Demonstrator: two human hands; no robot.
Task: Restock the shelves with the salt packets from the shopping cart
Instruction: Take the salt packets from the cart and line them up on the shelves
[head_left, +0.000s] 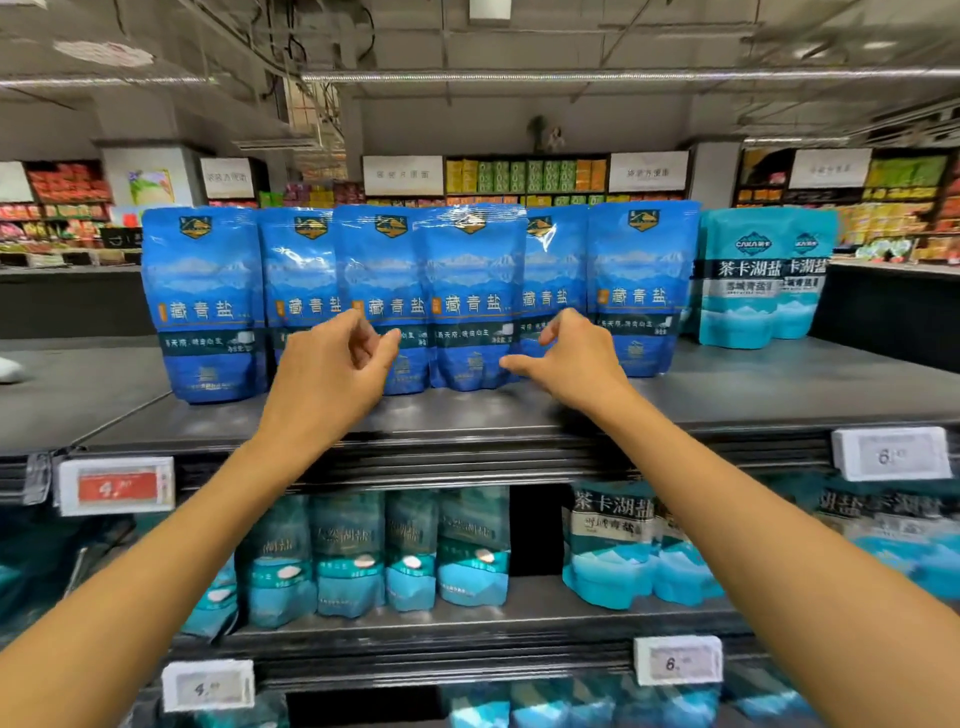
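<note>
Centre frame, six blue packets (470, 296) reading 藏青盐 stand on the top shelf (727, 400); teal 茶卡湖盐 packets (748, 280) upper right. Left hand (332, 374) and right hand (571, 358) loosely curled, each grip empty.

Both hands, left hand (332, 364) and right hand (566, 358), hover loosely curled before upright blue salt packets (470, 296).

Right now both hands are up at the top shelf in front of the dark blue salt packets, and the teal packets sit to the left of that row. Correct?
Not quite. The head view shows the teal packets to the right of the dark blue salt packets, not the left. The rest stands: the left hand and right hand are both up at the top shelf in front of that row.
</note>
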